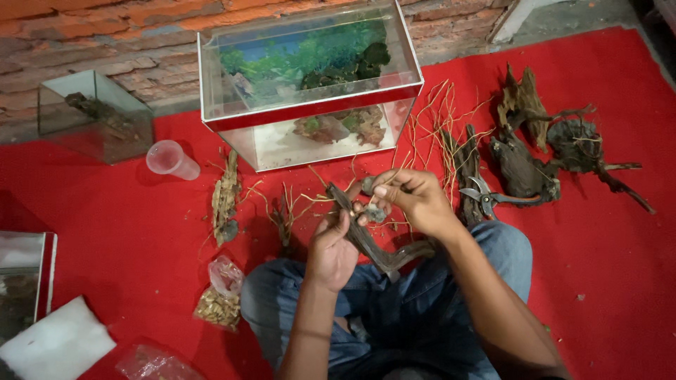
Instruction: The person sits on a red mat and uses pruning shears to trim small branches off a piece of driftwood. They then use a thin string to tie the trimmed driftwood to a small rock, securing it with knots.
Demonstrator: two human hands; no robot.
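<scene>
I sit cross-legged on a red mat (pixel 127 225). My left hand (pixel 331 253) grips a dark, curved piece of driftwood (pixel 373 250) held over my lap. My right hand (pixel 415 200) pinches a small grey stone (pixel 375 213) against the upper part of that wood, with thin roots trailing from it. A glass aquarium (pixel 310 77) with rocks and a green plant backdrop stands straight ahead, beyond both hands.
Pruning shears (pixel 486 197) lie to the right beside several driftwood pieces (pixel 524 172) and thin twigs (pixel 433 116). On the left are a small glass tank (pixel 95 116), a plastic cup (pixel 171 160), a bark piece (pixel 225 200), a bag of chips (pixel 220 295) and white foam (pixel 56 345).
</scene>
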